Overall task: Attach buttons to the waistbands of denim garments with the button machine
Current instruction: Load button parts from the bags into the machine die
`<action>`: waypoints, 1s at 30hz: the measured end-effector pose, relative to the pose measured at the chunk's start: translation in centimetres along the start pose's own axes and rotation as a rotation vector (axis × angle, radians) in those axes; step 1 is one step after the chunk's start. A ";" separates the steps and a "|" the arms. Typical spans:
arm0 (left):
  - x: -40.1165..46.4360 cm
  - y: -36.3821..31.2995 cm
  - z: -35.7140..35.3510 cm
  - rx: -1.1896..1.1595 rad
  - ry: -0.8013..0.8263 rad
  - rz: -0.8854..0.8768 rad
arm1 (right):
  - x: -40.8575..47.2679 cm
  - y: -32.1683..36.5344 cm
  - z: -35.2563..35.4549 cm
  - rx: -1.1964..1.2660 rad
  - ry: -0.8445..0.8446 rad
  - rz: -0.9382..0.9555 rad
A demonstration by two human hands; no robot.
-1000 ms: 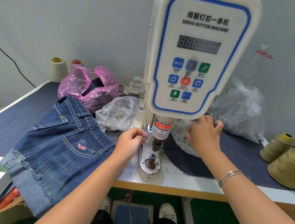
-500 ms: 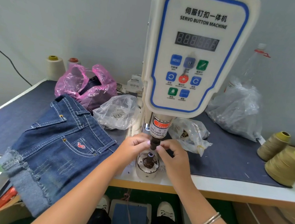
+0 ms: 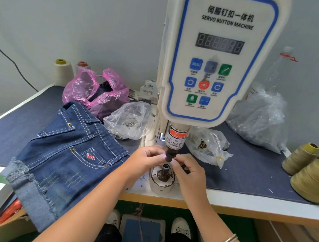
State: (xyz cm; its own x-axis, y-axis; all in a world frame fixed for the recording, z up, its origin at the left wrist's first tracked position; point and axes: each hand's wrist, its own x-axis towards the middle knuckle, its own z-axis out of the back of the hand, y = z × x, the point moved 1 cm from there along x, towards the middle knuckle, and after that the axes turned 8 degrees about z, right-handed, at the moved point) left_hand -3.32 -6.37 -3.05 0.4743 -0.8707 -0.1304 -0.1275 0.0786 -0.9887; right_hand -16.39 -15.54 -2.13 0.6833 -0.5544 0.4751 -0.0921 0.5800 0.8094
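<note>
Head cam: both hands are up at the machine [image 3: 218, 57] punch [image 3: 169, 156]. Left hand [image 3: 147, 159] and right hand [image 3: 190, 170] have fingertips curled in on either side of it, pinching something tiny, can't tell what. The die [image 3: 163, 174] sits right below. Shorts [image 3: 64, 149] lie off to the left on the table [image 3: 245, 203], untouched.

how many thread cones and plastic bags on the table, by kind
White cones: 2
Olive cones: 2
Pink bags: 1
Clear bags: 3
Total: 8
</note>
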 end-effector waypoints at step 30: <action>-1.5 -0.1 -0.8 -0.058 -0.046 0.062 | -2.6 -1.4 0.2 0.164 -0.232 -0.177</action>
State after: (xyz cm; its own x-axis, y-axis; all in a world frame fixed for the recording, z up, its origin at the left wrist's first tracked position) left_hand -4.75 -5.47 -2.74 0.5028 -0.8419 -0.1961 -0.2074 0.1027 -0.9728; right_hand -18.19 -14.98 -4.41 0.5180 -0.7699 0.3728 -0.1146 0.3694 0.9222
